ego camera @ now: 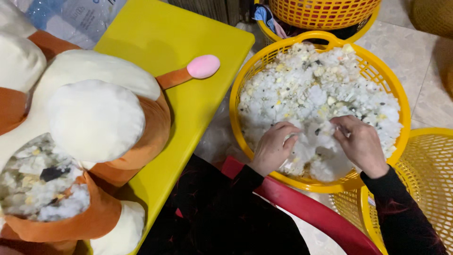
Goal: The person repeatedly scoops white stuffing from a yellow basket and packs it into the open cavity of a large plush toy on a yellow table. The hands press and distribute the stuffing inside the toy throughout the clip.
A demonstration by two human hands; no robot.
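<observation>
Far left, a plush toy (89,141) lies on the yellow surface (188,42), its open seam showing stuffing inside. Right of it, a yellow basket (401,94) holds white stuffing (311,85); the left hand (273,148) has its grip curled shut on a clump of it at the basket's near side. The right hand (361,144), just beside, pinches the same clump, fingers partly bent, grip closed on fibre.

I see a pale tiled floor (427,71) beyond my hands, a yellow table (188,71) to their left, and a red chair edge (311,212) just below them.
</observation>
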